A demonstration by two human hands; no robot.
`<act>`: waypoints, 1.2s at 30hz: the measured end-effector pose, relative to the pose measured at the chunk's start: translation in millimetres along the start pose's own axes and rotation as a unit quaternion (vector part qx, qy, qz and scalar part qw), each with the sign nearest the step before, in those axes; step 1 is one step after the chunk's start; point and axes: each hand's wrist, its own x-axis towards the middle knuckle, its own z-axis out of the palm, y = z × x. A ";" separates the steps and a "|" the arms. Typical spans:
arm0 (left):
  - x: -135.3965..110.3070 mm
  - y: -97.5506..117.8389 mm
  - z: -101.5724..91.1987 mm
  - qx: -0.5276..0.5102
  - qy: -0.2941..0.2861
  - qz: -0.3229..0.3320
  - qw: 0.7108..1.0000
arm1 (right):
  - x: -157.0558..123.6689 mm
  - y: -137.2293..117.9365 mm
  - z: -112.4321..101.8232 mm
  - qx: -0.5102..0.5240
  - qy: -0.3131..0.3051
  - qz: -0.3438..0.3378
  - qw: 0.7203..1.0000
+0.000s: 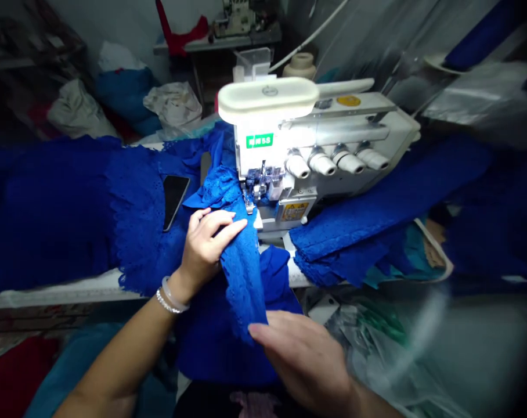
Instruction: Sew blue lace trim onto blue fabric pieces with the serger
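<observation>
A strip of blue lace fabric (pixel 245 261) runs from under the presser foot of a white overlock sewing machine (pixel 263 145) down toward me. My left hand (pixel 206 241) lies on the strip just in front of the presser foot (pixel 248 204), fingers stretched out over the cloth. Lower down, my right hand (pixel 309 354) pinches the strip's near end between thumb and fingers. Smooth blue cloth (pixel 220 354) hangs below the strip over my lap. The underside of the fabric at the needle is hidden.
Blue lace pieces (pixel 72 215) cover the table's left side, with a phone (pixel 175 200) on them. More folded blue fabric (pixel 376 209) lies right of the machine. Behind are filled bags (pixel 126 98) and another sewing machine (pixel 237 20). Clear plastic (pixel 376 342) sits lower right.
</observation>
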 end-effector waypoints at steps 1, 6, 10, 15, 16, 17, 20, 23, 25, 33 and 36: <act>3.1 -4.2 -1.9 0.008 0.005 0.006 1.000 | -4.5 2.3 1.3 -0.027 0.009 -0.015 0.999; 7.0 -1.9 -18.1 0.031 -0.046 0.085 0.995 | -29.8 16.3 6.6 -0.164 0.034 -0.070 0.983; 12.6 1.1 -22.2 0.026 -0.072 0.110 0.991 | -32.5 23.1 10.0 -0.155 0.002 -0.106 0.982; 25.7 -9.2 -22.4 0.064 -0.092 0.089 0.990 | -8.4 41.3 17.8 -0.156 0.038 -0.105 0.981; 27.6 -11.2 -23.5 0.067 -0.090 0.086 0.990 | -1.1 46.4 19.4 -0.164 0.049 -0.108 0.979; 29.0 -12.7 -25.2 0.069 -0.087 0.087 0.990 | 6.5 51.6 20.9 -0.176 0.057 -0.112 0.976; 30.2 -14.9 -31.4 0.060 -0.098 0.112 0.987 | 28.6 66.5 24.4 -0.215 0.104 -0.141 0.961; 30.1 -17.8 -34.6 0.029 -0.131 0.136 0.982 | 46.6 79.3 25.0 -0.245 0.143 -0.162 0.945; 31.4 -22.1 -33.1 0.016 -0.140 0.137 0.981 | 56.7 86.6 23.3 -0.268 0.144 -0.170 0.937; 43.7 -38.4 -31.3 0.001 -0.201 0.014 0.979 | 74.8 102.3 6.4 -0.300 0.103 -0.146 0.937; 61.5 -55.6 -30.5 0.029 -0.215 -0.173 0.961 | 56.7 91.9 9.6 -0.233 0.137 -0.087 0.959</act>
